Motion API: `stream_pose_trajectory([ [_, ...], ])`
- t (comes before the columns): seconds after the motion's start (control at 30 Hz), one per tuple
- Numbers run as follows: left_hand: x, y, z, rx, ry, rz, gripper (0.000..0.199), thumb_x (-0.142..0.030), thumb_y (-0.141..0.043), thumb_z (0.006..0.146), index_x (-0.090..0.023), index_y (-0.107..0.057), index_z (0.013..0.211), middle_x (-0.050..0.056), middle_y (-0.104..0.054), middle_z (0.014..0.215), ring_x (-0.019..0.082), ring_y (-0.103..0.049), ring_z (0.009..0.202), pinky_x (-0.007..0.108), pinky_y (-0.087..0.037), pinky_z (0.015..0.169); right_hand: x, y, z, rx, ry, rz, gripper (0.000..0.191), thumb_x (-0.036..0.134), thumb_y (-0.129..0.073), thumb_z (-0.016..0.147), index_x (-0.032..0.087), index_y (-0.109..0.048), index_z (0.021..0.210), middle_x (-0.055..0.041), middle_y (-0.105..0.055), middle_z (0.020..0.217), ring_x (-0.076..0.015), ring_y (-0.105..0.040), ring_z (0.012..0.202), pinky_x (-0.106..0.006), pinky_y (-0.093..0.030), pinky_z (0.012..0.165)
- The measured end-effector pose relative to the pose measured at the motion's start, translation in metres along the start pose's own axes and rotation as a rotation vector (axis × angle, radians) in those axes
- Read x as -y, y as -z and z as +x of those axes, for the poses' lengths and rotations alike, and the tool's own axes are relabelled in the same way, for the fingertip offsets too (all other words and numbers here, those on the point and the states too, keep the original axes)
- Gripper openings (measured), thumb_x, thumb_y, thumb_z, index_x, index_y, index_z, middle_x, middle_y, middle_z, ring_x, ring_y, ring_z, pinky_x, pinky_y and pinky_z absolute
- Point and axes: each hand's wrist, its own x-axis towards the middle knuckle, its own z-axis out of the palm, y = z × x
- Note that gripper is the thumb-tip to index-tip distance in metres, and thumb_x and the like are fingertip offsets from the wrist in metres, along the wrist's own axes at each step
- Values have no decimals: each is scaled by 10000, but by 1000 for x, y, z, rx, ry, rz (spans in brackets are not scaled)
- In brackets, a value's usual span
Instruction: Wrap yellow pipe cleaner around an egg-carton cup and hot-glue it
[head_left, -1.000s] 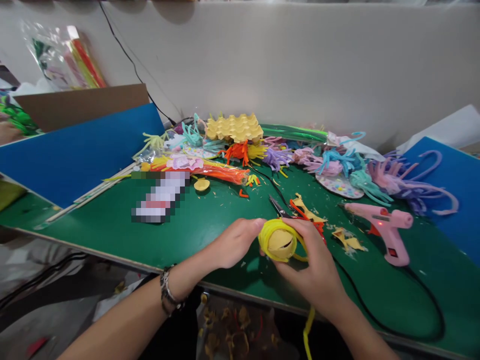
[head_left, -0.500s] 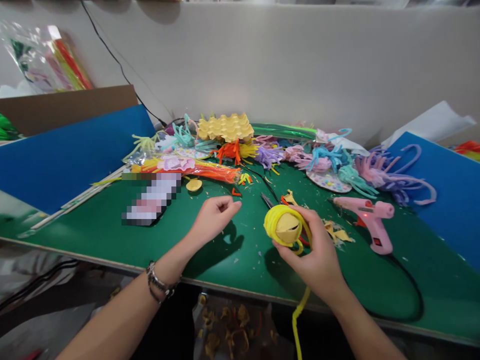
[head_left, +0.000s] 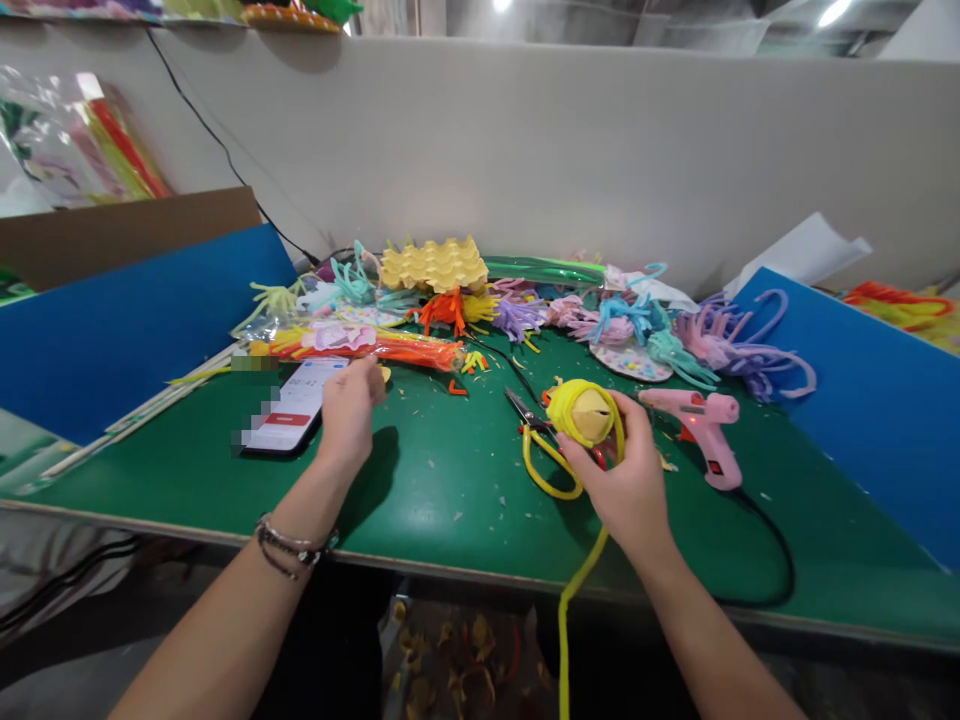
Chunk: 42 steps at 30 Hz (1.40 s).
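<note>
My right hand (head_left: 628, 480) is closed around a yellow ball (head_left: 590, 414), a pale carton piece with fuzzy yellow stem wound about it. A loose yellow strand (head_left: 574, 590) hangs from it over the table's front edge. Beneath and left of the ball lie yellow-handled scissors (head_left: 551, 470). My left hand (head_left: 351, 410) is over the right edge of a phone (head_left: 289, 415) lying on the table; its fingers are curled and partly hidden, and whether they hold anything does not show. Part of a small pale cup (head_left: 385, 374) shows beside that hand.
A pink glue gun (head_left: 701, 425) lies right of my right hand, its cord curving toward the front edge. Colourful fuzzy stems, a yellow egg carton (head_left: 433, 264) and a bag of orange stems (head_left: 412, 350) line the back. Blue panels (head_left: 135, 320) flank both sides.
My left hand has moved left to the phone, partly covering the pale cup. The wound ball has shifted slightly, and more of the scissors shows. The camera view has tilted up a little.
</note>
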Motion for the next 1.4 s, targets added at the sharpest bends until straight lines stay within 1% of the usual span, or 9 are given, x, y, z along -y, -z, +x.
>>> stream_pose_trajectory([
  [0.2, -12, 9, 2, -6, -91, -50, 397, -125, -403, 748, -187, -282, 375, -45, -287, 414, 96, -278, 443, 216, -273, 478, -8, 3, 4, 39, -16, 79, 473, 330, -665, 664, 218, -442, 1066, -84, -521, 1086, -218, -561, 995, -342, -522, 786],
  [0.3, -10, 2, -13, 215, -108, 87, 295, -144, -591, 617, -182, -434, 370, 13, -610, 654, 147, -504, 670, 252, -377, 667, -4, 1, -2, 111, 70, 69, 453, 288, -623, 705, 224, -428, 1110, -86, -511, 1121, -218, -544, 1033, -358, -502, 837],
  [0.4, -9, -8, -30, 539, -198, 348, 326, -294, -556, 664, -198, -457, 369, 49, -679, 946, 251, -525, 954, 371, -320, 908, 2, -2, -8, 211, 170, 2, 463, 268, -626, 709, 233, -433, 1128, -83, -521, 1118, -221, -544, 1036, -357, -501, 834],
  [0.53, -7, -17, -47, 505, -246, 434, 266, -335, -477, 711, -212, -568, 493, 47, -674, 804, 237, -541, 897, 378, -328, 889, 5, -3, -13, 265, 308, -37, 464, 265, -635, 716, 247, -430, 1131, -69, -544, 1103, -216, -549, 1042, -356, -489, 857],
  [0.67, -1, -19, -51, 480, -63, 309, 320, -427, -449, 736, -200, -505, 517, -52, -316, 395, 115, -298, 428, 255, -277, 496, 4, -4, -14, 303, 360, -83, 460, 268, -621, 729, 242, -422, 1143, -71, -559, 1093, -223, -554, 1039, -370, -484, 856],
  [0.77, 1, -19, -49, 558, 144, 86, 430, -563, -392, 725, -196, -473, 517, -80, -167, 413, 91, -147, 411, 236, -160, 436, 4, -3, -12, 292, 362, -103, 445, 278, -613, 733, 241, -425, 1134, -70, -567, 1087, -226, -560, 1027, -378, -479, 854],
  [0.9, -5, -20, -48, 589, 366, -194, 461, -604, -374, 720, -182, -485, 573, -65, -217, 498, 89, -170, 437, 216, -201, 422, 5, -3, -10, 283, 357, -109, 423, 282, -611, 735, 243, -427, 1114, -68, -569, 1065, -223, -566, 999, -380, -482, 837],
  [1.2, -3, -19, -47, 629, 576, -442, 601, -617, -280, 827, -163, -672, 789, 38, -560, 702, 140, -527, 720, 229, -432, 679, 4, -4, -10, 284, 383, -106, 430, 264, -620, 732, 237, -423, 1114, -65, -565, 1058, -216, -565, 991, -358, -481, 825],
  [1.4, 11, -17, -47, 812, 400, -316, 559, -639, -403, 774, -247, -583, 1130, 55, -602, 1192, 239, -413, 1236, 363, -257, 1044, 5, -5, -12, 295, 400, -101, 458, 249, -613, 736, 244, -410, 1147, -67, -553, 1087, -220, -553, 1020, -359, -475, 845],
])
